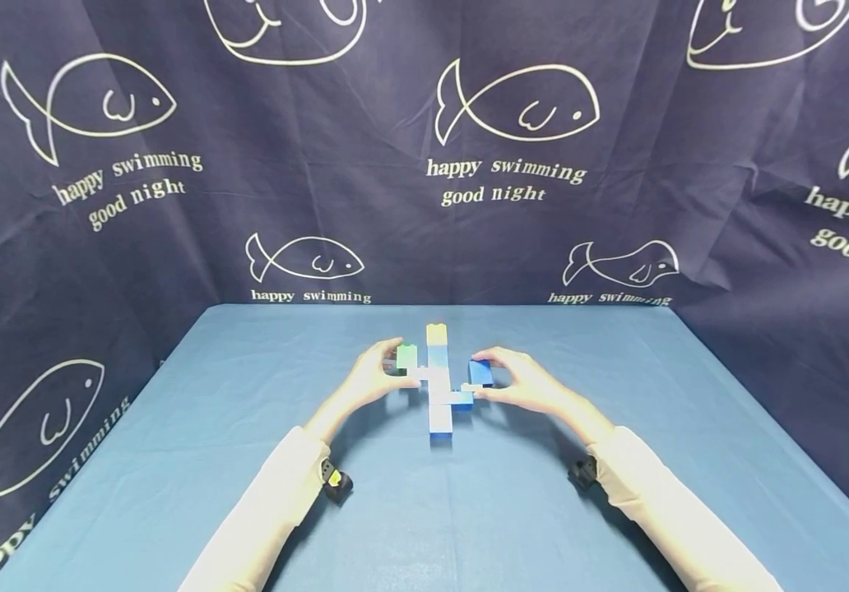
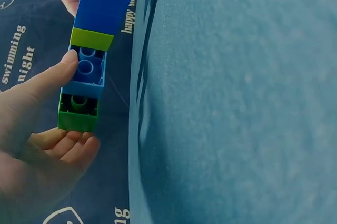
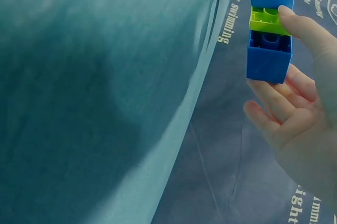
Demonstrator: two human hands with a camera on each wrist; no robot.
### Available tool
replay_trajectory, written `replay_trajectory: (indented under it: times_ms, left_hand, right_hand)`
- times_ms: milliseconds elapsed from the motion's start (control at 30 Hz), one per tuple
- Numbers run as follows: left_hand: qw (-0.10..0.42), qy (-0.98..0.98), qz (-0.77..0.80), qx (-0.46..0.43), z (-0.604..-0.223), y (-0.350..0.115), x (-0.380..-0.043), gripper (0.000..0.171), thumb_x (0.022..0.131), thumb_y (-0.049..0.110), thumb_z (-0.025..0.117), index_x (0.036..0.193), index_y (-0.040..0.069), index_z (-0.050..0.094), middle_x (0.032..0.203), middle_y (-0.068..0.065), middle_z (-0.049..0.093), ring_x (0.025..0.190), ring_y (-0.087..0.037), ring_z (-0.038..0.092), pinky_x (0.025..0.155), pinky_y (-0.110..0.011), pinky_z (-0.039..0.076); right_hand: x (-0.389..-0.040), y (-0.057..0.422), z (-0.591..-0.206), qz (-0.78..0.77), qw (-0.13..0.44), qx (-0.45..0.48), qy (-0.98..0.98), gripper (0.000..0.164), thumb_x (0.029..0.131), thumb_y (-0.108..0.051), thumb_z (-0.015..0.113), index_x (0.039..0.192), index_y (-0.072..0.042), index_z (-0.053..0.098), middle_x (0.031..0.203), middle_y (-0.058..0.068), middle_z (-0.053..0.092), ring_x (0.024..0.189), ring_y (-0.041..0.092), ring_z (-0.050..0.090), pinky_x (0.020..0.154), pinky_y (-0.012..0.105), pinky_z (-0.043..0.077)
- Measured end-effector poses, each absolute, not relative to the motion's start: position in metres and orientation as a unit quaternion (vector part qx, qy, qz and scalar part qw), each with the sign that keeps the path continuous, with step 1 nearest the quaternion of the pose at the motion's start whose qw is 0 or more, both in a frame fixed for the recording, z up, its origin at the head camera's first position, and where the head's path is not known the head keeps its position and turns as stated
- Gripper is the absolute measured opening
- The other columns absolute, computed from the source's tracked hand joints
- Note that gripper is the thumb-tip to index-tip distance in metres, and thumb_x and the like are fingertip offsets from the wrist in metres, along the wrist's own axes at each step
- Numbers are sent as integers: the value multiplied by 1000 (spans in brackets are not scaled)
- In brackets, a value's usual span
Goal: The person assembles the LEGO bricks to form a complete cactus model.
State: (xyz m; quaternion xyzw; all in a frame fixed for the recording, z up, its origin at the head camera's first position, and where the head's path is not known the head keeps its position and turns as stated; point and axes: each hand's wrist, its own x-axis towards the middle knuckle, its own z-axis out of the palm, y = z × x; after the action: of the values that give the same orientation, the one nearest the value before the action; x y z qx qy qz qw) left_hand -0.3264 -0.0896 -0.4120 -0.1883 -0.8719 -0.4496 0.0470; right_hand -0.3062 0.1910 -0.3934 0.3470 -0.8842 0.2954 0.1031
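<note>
Both hands hold one joined figure of toy building bricks over the table, its long column [image 1: 439,386] running away from me with a yellow brick [image 1: 436,334] at the far end. My left hand [image 1: 374,380] grips the left branch: the thumb is on a blue brick [image 2: 86,88], the fingers at the outermost green brick [image 2: 78,123]. On the right branch, my right hand [image 1: 531,382] has its thumb at a lime-green brick [image 3: 266,23] and its fingers against the blue end brick [image 3: 267,65]. Hollow brick undersides show in both wrist views.
A blue cloth covers the table [image 1: 424,510]. Dark curtains [image 1: 395,205] with white fish drawings and lettering hang behind and at both sides. Each wrist wears a small black camera, one on the left [image 1: 337,481] and one on the right [image 1: 583,473].
</note>
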Motion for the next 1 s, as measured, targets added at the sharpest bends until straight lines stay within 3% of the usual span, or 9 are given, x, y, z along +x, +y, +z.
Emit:
replay_trajectory:
  times_ms: [467, 1000]
  left_hand:
    - [-14, -878, -441, -182, -419, -91, -335, 77, 71, 20, 82, 133, -6, 45, 126, -22, 56, 111, -34, 58, 93, -38, 49]
    - [-34, -901, -400, -162, -421, -88, -335, 71, 71, 24, 82, 127, -6, 50, 119, -22, 61, 107, -31, 61, 91, -39, 50]
  right_hand:
    - [-310, 192, -395, 272, 34, 333, -902, 56, 77, -27, 77, 122, 0, 57, 119, 16, 62, 106, 30, 62, 95, 46, 46]
    - [-310, 191, -398, 245, -20, 318, -916, 57, 79, -33, 74, 122, 1, 57, 119, 17, 63, 106, 31, 62, 94, 46, 47]
